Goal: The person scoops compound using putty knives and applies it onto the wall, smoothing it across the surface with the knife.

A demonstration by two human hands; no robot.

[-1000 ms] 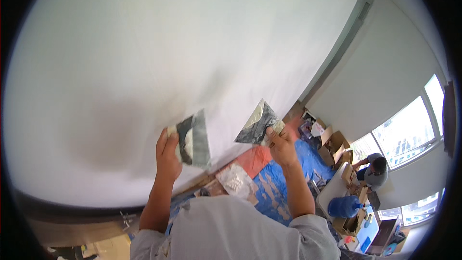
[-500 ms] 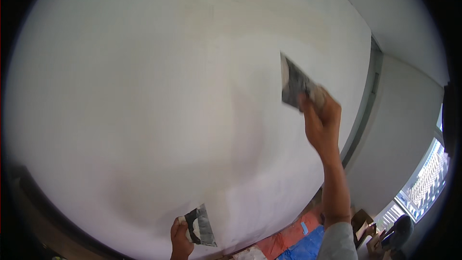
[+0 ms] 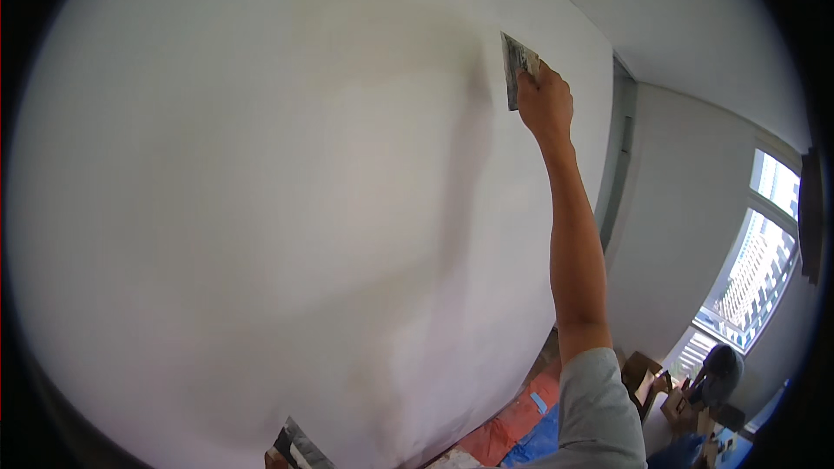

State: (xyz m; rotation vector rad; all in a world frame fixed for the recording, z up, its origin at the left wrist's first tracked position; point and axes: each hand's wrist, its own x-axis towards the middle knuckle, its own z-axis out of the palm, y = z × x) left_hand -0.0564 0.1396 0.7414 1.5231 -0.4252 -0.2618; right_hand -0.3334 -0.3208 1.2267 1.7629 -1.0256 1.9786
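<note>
High up on the right, my right hand [image 3: 547, 104] is closed round the handle of a wide putty knife [image 3: 512, 74]. The grey-smeared blade is by the white wall [image 3: 347, 165]; I cannot tell whether its edge touches. That arm is stretched nearly straight upward. At the lower edge my left hand [image 3: 276, 460], mostly cut off, grips a second putty knife [image 3: 295, 437], whose dark blade carries some white paste. Faint damp-looking patches and the shadow of my raised arm show on the wall.
Red and blue sheeting [image 3: 508, 430] lies along the foot of the wall. Opened cardboard boxes [image 3: 641, 373] and a dark rounded object [image 3: 723, 373] stand below the window [image 3: 751, 269] at right. A grey vertical recess [image 3: 618, 139] borders the wall's right end.
My right hand has gone higher with its putty knife, and the arm has straightened. In the picture, my left hand and its putty knife have shifted down and left, partly out of view.
</note>
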